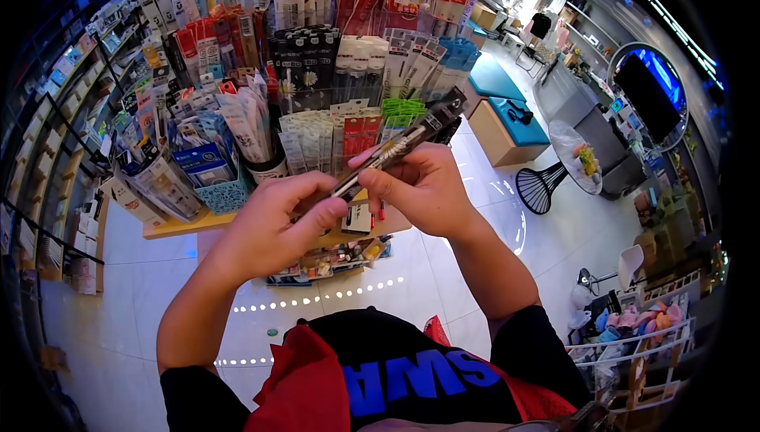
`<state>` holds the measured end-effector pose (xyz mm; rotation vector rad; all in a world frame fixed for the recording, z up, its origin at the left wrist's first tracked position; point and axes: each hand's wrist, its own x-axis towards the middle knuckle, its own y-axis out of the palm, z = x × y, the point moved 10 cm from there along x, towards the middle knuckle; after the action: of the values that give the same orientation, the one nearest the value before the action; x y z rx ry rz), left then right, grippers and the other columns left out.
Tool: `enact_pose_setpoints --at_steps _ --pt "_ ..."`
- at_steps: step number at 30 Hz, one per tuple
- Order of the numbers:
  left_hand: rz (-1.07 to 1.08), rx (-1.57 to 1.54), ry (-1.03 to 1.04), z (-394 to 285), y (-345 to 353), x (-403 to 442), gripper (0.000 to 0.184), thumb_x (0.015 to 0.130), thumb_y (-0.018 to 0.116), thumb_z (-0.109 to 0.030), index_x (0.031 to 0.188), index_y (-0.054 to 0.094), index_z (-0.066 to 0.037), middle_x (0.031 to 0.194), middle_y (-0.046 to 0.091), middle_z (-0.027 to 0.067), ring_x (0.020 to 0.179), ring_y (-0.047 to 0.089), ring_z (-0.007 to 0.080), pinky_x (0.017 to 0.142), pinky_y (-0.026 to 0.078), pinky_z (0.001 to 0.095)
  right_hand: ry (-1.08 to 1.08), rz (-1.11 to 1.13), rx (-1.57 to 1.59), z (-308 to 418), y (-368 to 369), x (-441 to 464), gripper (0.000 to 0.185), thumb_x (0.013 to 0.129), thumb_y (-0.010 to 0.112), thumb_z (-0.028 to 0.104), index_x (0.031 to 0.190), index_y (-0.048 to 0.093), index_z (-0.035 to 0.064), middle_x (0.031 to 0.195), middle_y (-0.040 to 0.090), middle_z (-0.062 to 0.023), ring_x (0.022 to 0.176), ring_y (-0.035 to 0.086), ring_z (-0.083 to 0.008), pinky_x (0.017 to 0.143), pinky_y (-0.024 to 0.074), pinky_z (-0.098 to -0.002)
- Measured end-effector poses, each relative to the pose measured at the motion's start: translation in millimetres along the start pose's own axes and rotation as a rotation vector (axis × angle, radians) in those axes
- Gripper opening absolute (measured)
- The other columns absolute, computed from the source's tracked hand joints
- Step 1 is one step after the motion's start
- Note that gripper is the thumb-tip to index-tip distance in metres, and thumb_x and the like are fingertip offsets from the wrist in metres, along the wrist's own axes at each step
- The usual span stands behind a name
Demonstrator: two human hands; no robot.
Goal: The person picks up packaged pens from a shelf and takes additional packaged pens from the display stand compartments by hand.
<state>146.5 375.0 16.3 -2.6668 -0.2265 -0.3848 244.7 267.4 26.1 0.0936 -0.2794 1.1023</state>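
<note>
A slim black pen pack [412,131] with a daisy print is held slantwise in front of the display, its top end up to the right. My left hand [273,222] pinches the lower end between thumb and fingers. Higher up, my right hand [419,190] grips the pack around its middle. Behind it, similar black daisy packs [305,72] hang in a row on the pen display. White-capped pen packs [361,64] and green packs [404,110] are close by. My fingers hide part of the held pack.
A wooden display shelf [178,228] carries many pen packs and a light blue basket [226,194]. To the right are a teal-topped bench [507,83], a black wire stool base [540,188] and a round table [571,143]. Tall shelves [47,127] line the left. A toy rack [641,337] stands lower right.
</note>
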Motion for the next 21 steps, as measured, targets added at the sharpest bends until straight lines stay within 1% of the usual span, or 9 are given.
enact_pose_setpoints --at_steps 3,7,9,10,11,13,16,19,21 --pt "-0.144 0.075 0.075 1.3 -11.9 -1.7 0.017 0.098 0.067 -0.015 0.103 0.066 0.002 0.077 0.069 0.0096 0.067 0.067 0.0170 0.064 0.052 0.0309 -0.028 0.002 0.066 14.1 6.6 15.2 0.024 0.096 0.070 0.005 0.118 0.067 -0.0038 0.087 0.071 -0.0057 0.074 0.067 -0.0094 0.066 0.0541 -0.0237" --pt "-0.321 0.012 0.037 11.2 -29.9 -3.3 0.017 0.095 0.071 -0.015 0.101 0.065 0.000 0.077 0.065 0.0070 0.067 0.064 0.0154 0.061 0.050 0.0299 -0.285 0.042 -0.067 48.1 -5.7 42.5 0.022 0.097 0.068 0.005 0.117 0.068 -0.0026 0.091 0.073 -0.0115 0.081 0.073 -0.0154 0.073 0.0599 -0.0276" --pt "-0.380 0.019 -0.006 12.9 -35.5 -7.7 0.016 0.094 0.072 -0.015 0.098 0.065 -0.001 0.078 0.064 0.0061 0.069 0.063 0.0150 0.061 0.050 0.0302 -0.376 -0.055 -0.123 71.7 -18.2 56.8 0.021 0.097 0.068 0.006 0.116 0.069 -0.0023 0.095 0.074 -0.0129 0.086 0.074 -0.0174 0.076 0.0611 -0.0289" --pt "-0.340 0.094 -0.035 14.1 -32.0 -10.1 0.013 0.092 0.072 -0.014 0.093 0.065 -0.003 0.078 0.062 0.0053 0.069 0.063 0.0188 0.061 0.050 0.0320 -0.428 -0.090 -0.170 81.7 -24.6 64.0 0.021 0.097 0.068 0.006 0.116 0.070 -0.0023 0.095 0.074 -0.0126 0.086 0.074 -0.0173 0.076 0.0609 -0.0288" --pt "-0.273 0.184 0.049 4.4 -24.3 -11.6 0.012 0.091 0.073 -0.013 0.093 0.065 -0.004 0.077 0.061 0.0051 0.068 0.063 0.0205 0.060 0.050 0.0328 -0.479 -0.127 -0.218 91.5 -29.9 69.9 0.021 0.097 0.068 0.005 0.116 0.070 -0.0023 0.096 0.074 -0.0124 0.086 0.074 -0.0172 0.076 0.0607 -0.0287" --pt "-0.131 0.355 0.219 -15.3 -3.1 -19.2 0.011 0.088 0.073 -0.012 0.093 0.066 -0.005 0.076 0.060 0.0047 0.066 0.063 0.0240 0.059 0.051 0.0345 -0.404 -0.139 -0.318 89.7 -31.6 84.2 0.020 0.098 0.067 0.007 0.115 0.070 -0.0036 0.097 0.074 -0.0112 0.088 0.074 -0.0164 0.078 0.0599 -0.0282" --pt "-0.027 0.298 0.395 -67.3 5.5 -38.7 0.009 0.082 0.076 -0.007 0.090 0.071 -0.008 0.075 0.063 0.0056 0.067 0.065 0.0218 0.056 0.048 0.0323 -0.333 -0.109 -0.450 83.4 -26.2 100.3 0.020 0.098 0.067 0.009 0.111 0.069 -0.0054 0.097 0.074 -0.0097 0.090 0.074 -0.0160 0.081 0.0594 -0.0282" --pt "-0.020 0.337 0.554 -105.9 -1.3 -60.5 0.019 0.075 0.077 -0.008 0.094 0.073 -0.012 0.074 0.064 0.0009 0.063 0.064 0.0178 0.052 0.045 0.0322 -0.325 -0.074 -0.491 78.1 -21.3 110.9 0.020 0.098 0.067 0.010 0.111 0.069 -0.0051 0.098 0.074 -0.0088 0.091 0.074 -0.0162 0.081 0.0593 -0.0280" --pt "-0.008 0.341 0.525 -119.5 -5.9 -63.5 0.027 0.071 0.075 -0.010 0.098 0.074 -0.015 0.074 0.063 -0.0010 0.060 0.061 0.0148 0.050 0.042 0.0307 -0.311 -0.070 -0.527 74.5 -18.1 116.1 0.020 0.097 0.068 0.010 0.109 0.070 -0.0054 0.096 0.074 -0.0093 0.090 0.074 -0.0157 0.082 0.0591 -0.0286"
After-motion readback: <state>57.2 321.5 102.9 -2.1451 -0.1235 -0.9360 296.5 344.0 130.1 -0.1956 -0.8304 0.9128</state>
